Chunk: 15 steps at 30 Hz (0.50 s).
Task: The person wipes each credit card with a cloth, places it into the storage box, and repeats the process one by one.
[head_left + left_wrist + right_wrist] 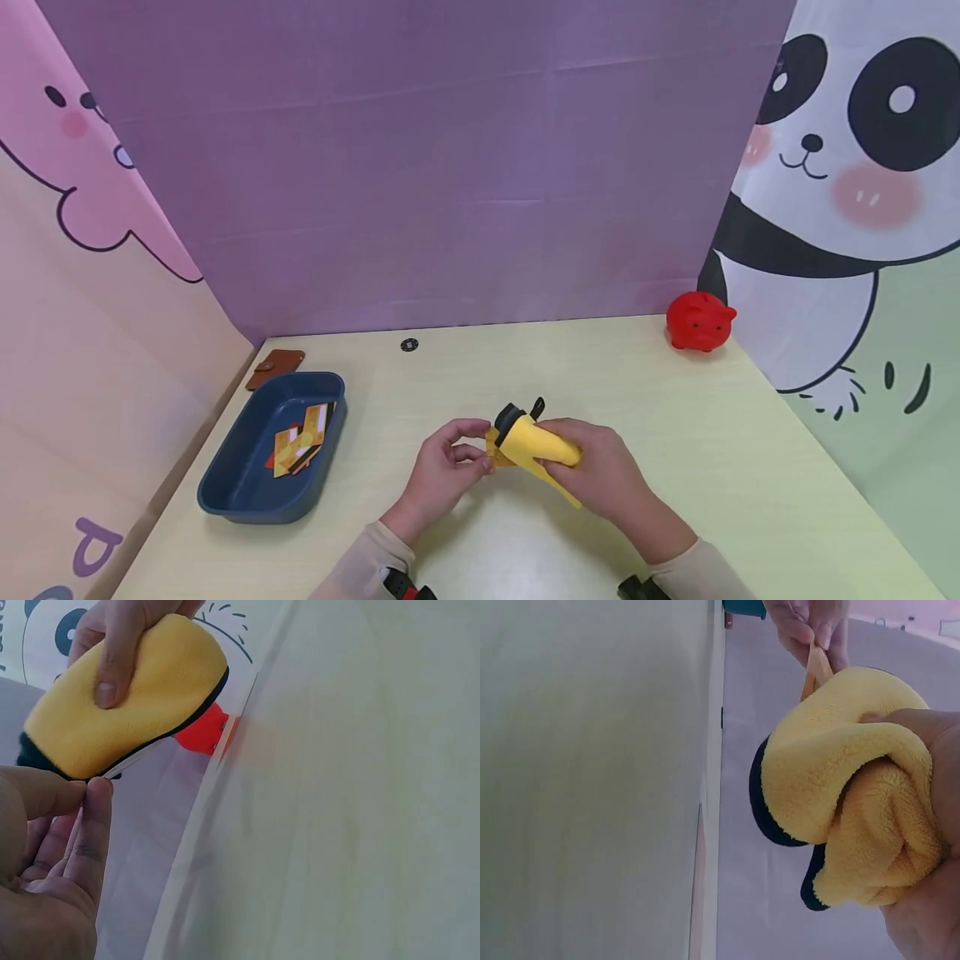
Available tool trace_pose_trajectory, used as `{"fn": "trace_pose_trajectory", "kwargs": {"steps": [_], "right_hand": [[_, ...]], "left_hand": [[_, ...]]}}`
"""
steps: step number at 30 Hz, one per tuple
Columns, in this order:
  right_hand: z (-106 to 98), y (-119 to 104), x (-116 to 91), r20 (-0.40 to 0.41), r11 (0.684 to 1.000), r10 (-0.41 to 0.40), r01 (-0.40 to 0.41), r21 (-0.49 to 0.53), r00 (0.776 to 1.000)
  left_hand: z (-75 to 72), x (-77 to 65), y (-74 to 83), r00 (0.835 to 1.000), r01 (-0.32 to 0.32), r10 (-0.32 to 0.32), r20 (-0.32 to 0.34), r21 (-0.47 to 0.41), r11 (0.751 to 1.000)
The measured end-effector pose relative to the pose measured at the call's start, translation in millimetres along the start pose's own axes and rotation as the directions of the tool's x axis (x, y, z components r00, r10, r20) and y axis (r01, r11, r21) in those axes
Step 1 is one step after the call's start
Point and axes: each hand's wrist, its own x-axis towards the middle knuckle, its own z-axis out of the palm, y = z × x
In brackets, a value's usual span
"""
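In the head view my right hand grips a folded, fuzzy yellow cloth with black edging and a small black loop. The cloth bulges over my fingers in the right wrist view, its bunched folds lying against the palm. My left hand pinches a gold-orange card by its edge, thumb against fingertips. The card sits against the cloth, which covers part of it. From the left wrist, the card shows only as a thin edge under the cloth. Both hands are over the middle of the table.
On the left stands a dark blue basin with several gold bank cards inside. Behind it lies a brown wallet. A small black disc is near the back edge, and a red piggy bank stands at the back right corner.
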Motion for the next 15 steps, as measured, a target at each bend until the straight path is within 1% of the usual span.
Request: {"fn": "trace_pose_trajectory", "kwargs": {"steps": [4,6,8,13,15], "right_hand": [[4.6,-5.2,-2.0,0.050,0.998,-0.038,0.035,0.060,0.998],[4.6,-6.4,-2.1,0.070,0.996,-0.040,0.035,0.080,0.997],[3.2,-5.5,-1.9,0.063,0.996,-0.035,0.030,0.079,0.997],[-0.6,1.3,0.2,0.015,0.999,0.019,-0.019,0.044,1.000],[0.0,3.4,0.0,0.013,0.999,0.034,-0.034,0.042,0.999]], "left_hand": [[1.4,0.0,-3.1,1.000,0.001,-0.001,0.012,-0.028,1.000],[2.1,-0.6,-3.6,1.000,0.008,-0.007,0.017,-0.030,1.000],[1.9,-1.1,-3.6,1.000,0.014,-0.013,0.022,-0.028,0.999],[-0.2,-1.2,-2.7,0.999,0.015,-0.015,0.030,-0.011,1.000],[-0.9,-1.1,-2.8,0.999,0.015,-0.014,0.033,-0.014,1.000]]}}
